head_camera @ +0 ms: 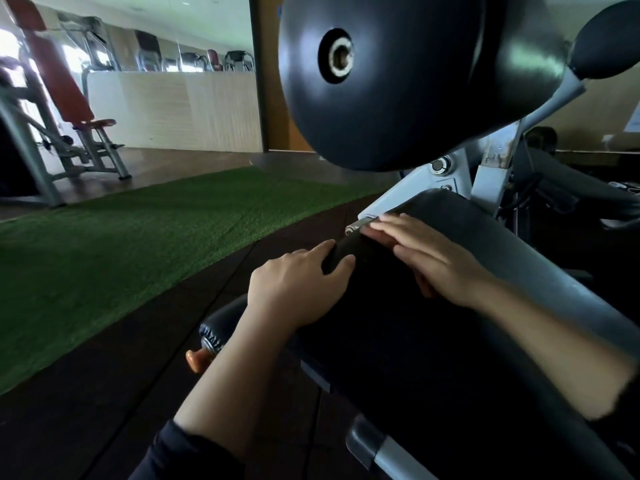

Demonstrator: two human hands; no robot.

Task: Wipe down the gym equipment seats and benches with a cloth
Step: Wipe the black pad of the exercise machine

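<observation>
Hands meet at centre frame on a long black padded bench [519, 278] running toward the lower right; the left hand [298, 289] curls its fingers round a dark rolled cloth [346, 249]; the right hand [426, 252] lies flat, fingers straight, on it; a big black round roller pad [398, 81] fills the upper right.

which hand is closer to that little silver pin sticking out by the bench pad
Right. The right hand lies with its fingertips beside the silver pin; the left hand sits lower, further back.
</observation>
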